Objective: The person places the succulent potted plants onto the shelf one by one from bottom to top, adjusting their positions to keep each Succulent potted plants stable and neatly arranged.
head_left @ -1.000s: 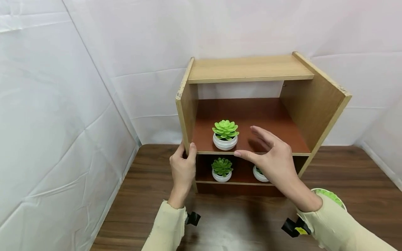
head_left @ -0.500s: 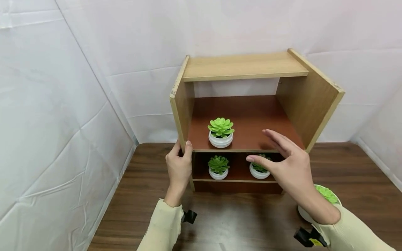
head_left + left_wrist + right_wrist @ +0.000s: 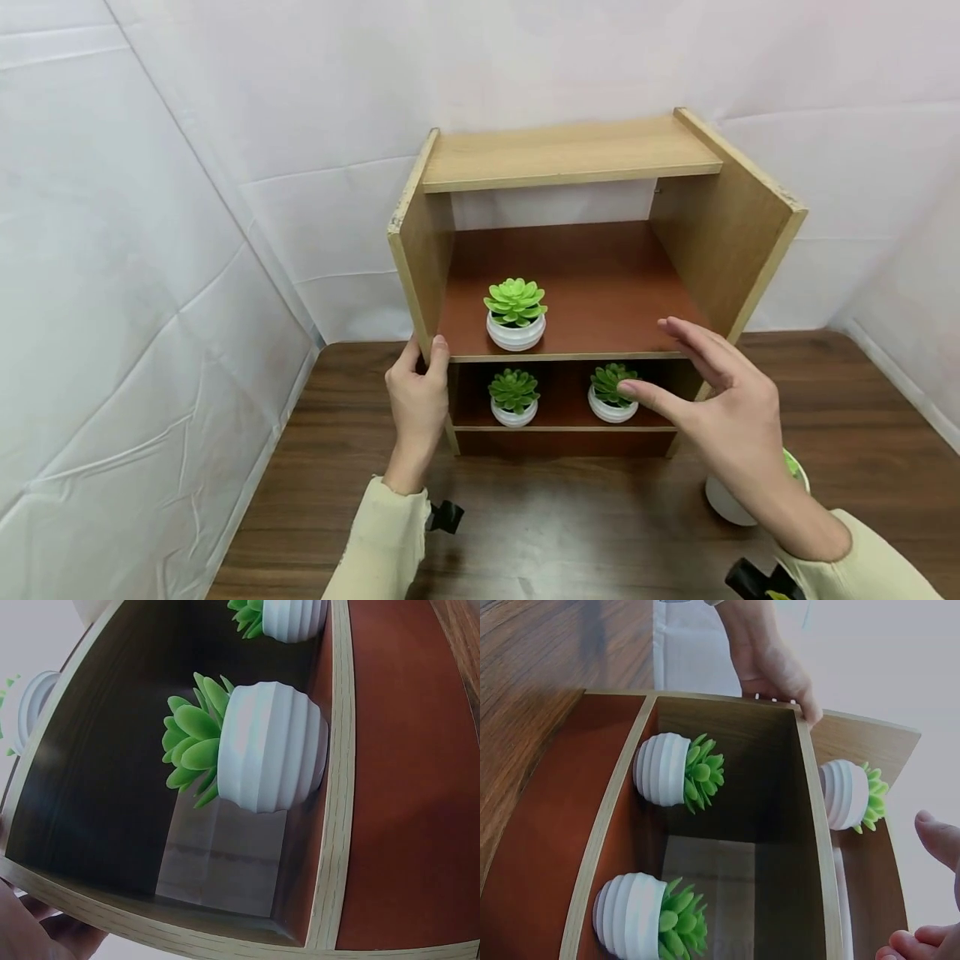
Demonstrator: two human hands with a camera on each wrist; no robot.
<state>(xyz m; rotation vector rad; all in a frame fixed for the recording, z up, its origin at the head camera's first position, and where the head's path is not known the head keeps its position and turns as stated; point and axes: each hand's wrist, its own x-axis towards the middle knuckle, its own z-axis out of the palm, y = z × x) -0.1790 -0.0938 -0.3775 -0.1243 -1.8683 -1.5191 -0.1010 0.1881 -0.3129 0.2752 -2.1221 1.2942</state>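
A wooden shelf unit (image 3: pixel 570 283) stands against the white backdrop. My left hand (image 3: pixel 417 400) grips the front edge of its left side panel, thumb in front. On the upper board sits a light-green potted succulent (image 3: pixel 515 312), towards the left. Below it, the lower compartment holds two darker succulents in white ribbed pots, a left one (image 3: pixel 514 398) and a right one (image 3: pixel 611 393). My right hand (image 3: pixel 727 417) hovers in front of the unit's right side, thumb and fingers spread apart with nothing between them. In the head view its thumb tip overlaps the right lower succulent.
Another white pot (image 3: pixel 724 502) with green leaves stands on the dark wooden table (image 3: pixel 337 483) at the right, partly hidden behind my right wrist. White cloth walls (image 3: pixel 330 233) enclose the back and sides.
My right hand has drawn rightward, away from the upper succulent, with its fingers still spread. The left hand keeps its grip on the panel. The head view has shifted slightly.
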